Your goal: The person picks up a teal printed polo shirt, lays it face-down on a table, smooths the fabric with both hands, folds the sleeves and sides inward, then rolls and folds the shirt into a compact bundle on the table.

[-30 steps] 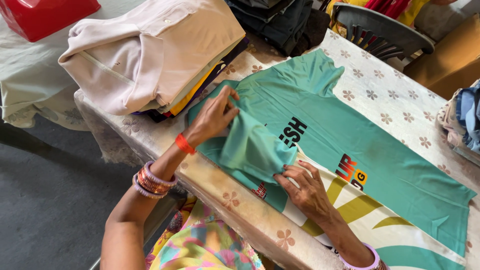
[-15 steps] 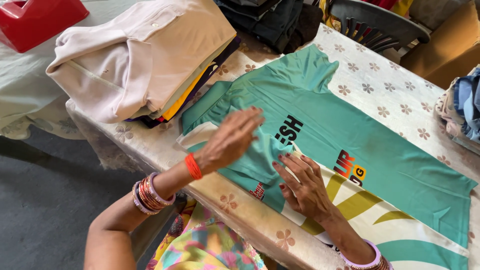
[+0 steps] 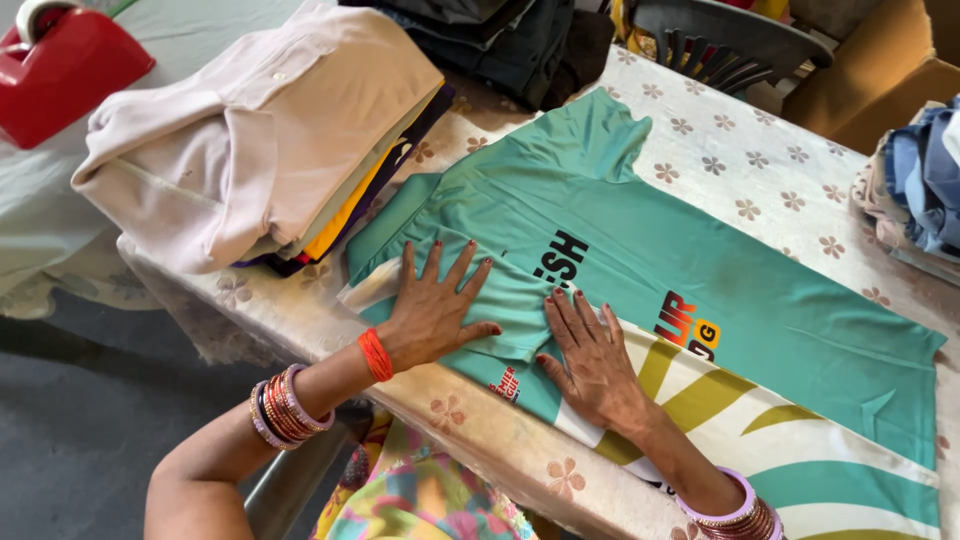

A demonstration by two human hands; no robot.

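Teal shirt (image 3: 700,270) is spread flat on the flower-patterned table (image 3: 760,170), beside a stack of folded clothes (image 3: 270,140). Left hand (image 3: 435,310) is pressed flat on the folded sleeve, fingers splayed wide; right hand (image 3: 590,360) is laid just beside, fingers extended. Nothing is gripped.

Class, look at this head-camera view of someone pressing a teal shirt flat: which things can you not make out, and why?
- Teal shirt: its print is partly covered by the left hand, the right hand and a fold.
- Pile of folded clothes: lower garments hidden under the cream top one.
- Dark chair: cut off by the top edge.
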